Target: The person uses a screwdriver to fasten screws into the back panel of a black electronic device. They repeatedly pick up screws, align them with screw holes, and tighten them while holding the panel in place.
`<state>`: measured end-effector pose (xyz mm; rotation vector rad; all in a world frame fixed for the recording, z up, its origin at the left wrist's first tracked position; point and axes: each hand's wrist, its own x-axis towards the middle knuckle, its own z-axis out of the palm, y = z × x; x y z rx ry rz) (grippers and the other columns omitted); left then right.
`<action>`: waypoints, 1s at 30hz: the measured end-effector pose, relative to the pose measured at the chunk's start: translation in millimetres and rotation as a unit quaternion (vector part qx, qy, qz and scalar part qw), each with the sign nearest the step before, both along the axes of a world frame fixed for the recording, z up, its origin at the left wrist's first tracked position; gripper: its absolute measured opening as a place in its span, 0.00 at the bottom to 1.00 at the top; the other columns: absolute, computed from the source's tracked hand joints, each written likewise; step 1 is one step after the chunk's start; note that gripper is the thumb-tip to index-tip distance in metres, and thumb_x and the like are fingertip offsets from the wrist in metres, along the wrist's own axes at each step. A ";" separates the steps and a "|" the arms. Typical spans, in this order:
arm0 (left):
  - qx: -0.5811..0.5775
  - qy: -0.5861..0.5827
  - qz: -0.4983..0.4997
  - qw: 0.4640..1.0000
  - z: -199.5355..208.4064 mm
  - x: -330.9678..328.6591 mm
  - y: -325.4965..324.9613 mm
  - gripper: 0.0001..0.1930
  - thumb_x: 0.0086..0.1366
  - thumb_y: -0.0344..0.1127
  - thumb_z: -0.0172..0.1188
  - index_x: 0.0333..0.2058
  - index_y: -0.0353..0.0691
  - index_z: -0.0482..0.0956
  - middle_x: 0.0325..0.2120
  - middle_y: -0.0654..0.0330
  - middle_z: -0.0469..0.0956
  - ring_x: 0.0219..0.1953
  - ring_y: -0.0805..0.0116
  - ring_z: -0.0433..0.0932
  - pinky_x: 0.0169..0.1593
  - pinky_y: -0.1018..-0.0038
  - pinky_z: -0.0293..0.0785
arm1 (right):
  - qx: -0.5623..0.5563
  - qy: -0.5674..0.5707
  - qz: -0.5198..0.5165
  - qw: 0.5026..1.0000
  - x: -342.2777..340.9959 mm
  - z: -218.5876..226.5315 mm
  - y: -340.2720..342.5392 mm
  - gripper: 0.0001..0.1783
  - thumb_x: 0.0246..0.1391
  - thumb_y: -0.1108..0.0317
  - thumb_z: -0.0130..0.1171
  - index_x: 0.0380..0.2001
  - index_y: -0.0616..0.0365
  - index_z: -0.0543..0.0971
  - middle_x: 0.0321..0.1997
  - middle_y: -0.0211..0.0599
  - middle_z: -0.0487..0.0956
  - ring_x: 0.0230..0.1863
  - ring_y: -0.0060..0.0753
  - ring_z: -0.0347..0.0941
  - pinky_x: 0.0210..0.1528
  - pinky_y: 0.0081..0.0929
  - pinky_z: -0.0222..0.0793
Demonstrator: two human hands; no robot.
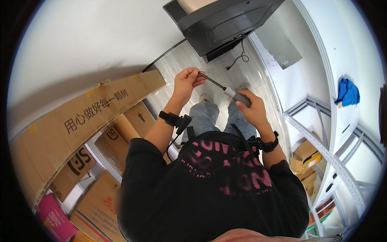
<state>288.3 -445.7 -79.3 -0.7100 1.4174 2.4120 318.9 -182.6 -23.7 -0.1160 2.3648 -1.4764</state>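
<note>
A screwdriver (229, 92) with a grey handle, a pale collar and a dark shaft lies slantwise between my hands, in front of my body. My right hand (254, 109) wraps round its handle. At the other end, the fingers of my left hand (186, 84) pinch the tip of the shaft, hiding it. Both hands are above the floor, over my knees and shoes. Black straps circle both wrists, and the left one carries a small black device (183, 122) with a cable.
Ahead stands a black appliance (238, 28), its power cord (243, 57) lying on the grey floor (169, 60). Cardboard boxes (100, 141) crowd the left, with a long flat carton on top. A white shelf frame (314, 139) on the right holds small boxes and a blue cloth (347, 92).
</note>
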 end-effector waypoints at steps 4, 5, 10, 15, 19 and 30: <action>0.048 -0.026 -0.004 0.998 -23.4 -5.2 -5.4 0.07 0.69 0.33 0.50 0.39 0.37 0.74 0.35 0.55 0.80 0.38 0.63 0.81 0.43 0.72 0.80 | 0.051 -0.018 -0.037 0.998 9.0 -3.6 -20.9 0.20 0.43 0.69 0.64 0.42 0.54 0.74 0.35 0.47 0.80 0.36 0.50 0.77 0.38 0.34 0.71; 0.069 -0.035 -0.001 0.997 -30.3 -7.5 -5.1 0.07 0.69 0.34 0.50 0.39 0.37 0.74 0.35 0.55 0.79 0.39 0.63 0.81 0.43 0.72 0.80 | 0.047 -0.062 -0.052 0.996 11.6 -9.0 -23.1 0.20 0.43 0.69 0.64 0.43 0.54 0.73 0.36 0.47 0.80 0.37 0.50 0.77 0.39 0.34 0.71; 0.103 -0.076 0.014 0.992 -73.8 -13.2 7.9 0.09 0.69 0.37 0.51 0.40 0.39 0.74 0.35 0.59 0.79 0.37 0.66 0.79 0.41 0.72 0.79 | 0.003 -0.069 -0.114 0.991 34.0 -78.5 -28.9 0.22 0.40 0.72 0.66 0.42 0.57 0.71 0.41 0.45 0.75 0.40 0.46 0.74 0.41 0.34 0.69; 0.165 -0.050 0.050 0.984 -106.6 -28.4 20.8 0.10 0.67 0.39 0.54 0.43 0.42 0.74 0.36 0.65 0.77 0.38 0.71 0.77 0.41 0.74 0.75 | -0.049 -0.001 -0.143 0.988 31.9 -112.9 -38.4 0.21 0.42 0.74 0.65 0.43 0.60 0.73 0.41 0.42 0.73 0.40 0.41 0.72 0.42 0.30 0.67; 0.175 -0.056 0.084 0.979 -112.1 -33.9 26.9 0.09 0.67 0.38 0.54 0.43 0.43 0.75 0.36 0.65 0.77 0.37 0.72 0.75 0.42 0.75 0.74 | -0.080 -0.001 -0.176 0.981 30.9 -133.2 -48.8 0.21 0.43 0.74 0.65 0.44 0.60 0.73 0.42 0.42 0.73 0.40 0.41 0.72 0.43 0.30 0.67; 0.135 -0.033 0.101 0.985 -117.7 -49.1 24.9 0.09 0.67 0.36 0.54 0.40 0.38 0.77 0.35 0.61 0.78 0.38 0.71 0.76 0.45 0.76 0.74 | -0.075 0.048 -0.174 0.981 14.4 -146.2 -52.2 0.21 0.43 0.76 0.65 0.44 0.60 0.73 0.42 0.42 0.73 0.41 0.42 0.72 0.43 0.29 0.68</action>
